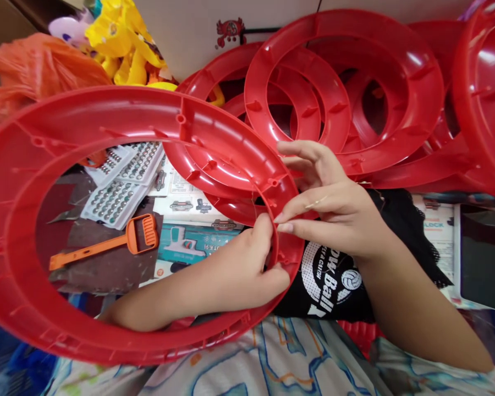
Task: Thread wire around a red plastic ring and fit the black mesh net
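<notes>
Nearest, a patterned cloth (pixel 272 357) is seen across the lap, and over it a large red ring (pixel 107 115) is held tilted, with its right edge between both hands. The left hand (pixel 247 269) is passed up through the ring's opening, and its fingers (pixel 266 228) are closed round the inner rim. The right hand (pixel 334 212) is set against the same spot from the other side. Its forefinger and thumb are pinched on the rim's edge, so far as can be told, and the other fingers are spread. The step in hand is judged to be fine work on a stud or clip at that inner rim. A next move would call for the ring to be steadied by the left grip while the pinch is placed exactly. Just beyond the hands a black bag (pixel 334 280) lies. Through the opening an orange tool (pixel 107 242) and battery cards (pixel 124 187) are seen on the surface. Farther off, more red rings (pixel 342 93) are stacked.
</notes>
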`<state>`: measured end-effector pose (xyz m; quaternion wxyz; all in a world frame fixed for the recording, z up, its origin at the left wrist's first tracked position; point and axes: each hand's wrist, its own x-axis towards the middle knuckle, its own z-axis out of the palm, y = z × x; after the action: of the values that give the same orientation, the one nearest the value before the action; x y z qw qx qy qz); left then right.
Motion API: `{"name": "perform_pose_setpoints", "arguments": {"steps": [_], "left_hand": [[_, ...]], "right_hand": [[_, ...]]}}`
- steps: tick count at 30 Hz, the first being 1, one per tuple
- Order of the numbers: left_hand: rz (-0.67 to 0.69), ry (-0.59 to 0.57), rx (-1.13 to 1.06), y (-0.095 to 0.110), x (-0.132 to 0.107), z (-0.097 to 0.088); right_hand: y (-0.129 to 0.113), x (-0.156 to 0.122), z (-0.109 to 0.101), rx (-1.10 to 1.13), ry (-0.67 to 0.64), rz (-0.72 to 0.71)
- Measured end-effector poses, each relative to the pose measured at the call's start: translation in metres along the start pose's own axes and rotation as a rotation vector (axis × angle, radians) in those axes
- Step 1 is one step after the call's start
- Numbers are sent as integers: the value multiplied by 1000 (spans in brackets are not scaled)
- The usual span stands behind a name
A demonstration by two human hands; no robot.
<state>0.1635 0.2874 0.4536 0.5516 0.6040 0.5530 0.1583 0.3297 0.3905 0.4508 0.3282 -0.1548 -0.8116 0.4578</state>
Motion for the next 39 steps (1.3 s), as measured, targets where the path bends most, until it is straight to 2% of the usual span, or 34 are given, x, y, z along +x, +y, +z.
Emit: {"name": "perform_pose_setpoints", "arguments": {"steps": [6, 12, 15, 21, 25, 28, 32, 35, 39], "left_hand": [[33, -67, -7, 0, -1, -1], [56, -66, -14, -1, -3, 0], [40, -90, -107, -6, -2, 2], [25, -160, -439, -12, 0, 3], [9, -40, -584, -8, 3, 5], [61, 77, -468, -6, 6, 8], [115, 167, -311, -6, 8, 10], [103, 159, -293, -5, 10, 10], [86, 118, -342, -4, 11, 7]], "right_hand": [[-3, -1, -2, 95, -30, 101], [-1, -2, -5, 14, -32, 87], [0, -2, -5, -12, -34, 66], [2, -3, -6, -40, -36, 31], [3, -3, -9, -87, -62, -16], [1, -3, -11, -107, -113, -13], [1, -2, -12, -95, -181, 15], [1, -2, -11, -107, -179, -19], [2, -3, -11, -236, -135, -97]]}}
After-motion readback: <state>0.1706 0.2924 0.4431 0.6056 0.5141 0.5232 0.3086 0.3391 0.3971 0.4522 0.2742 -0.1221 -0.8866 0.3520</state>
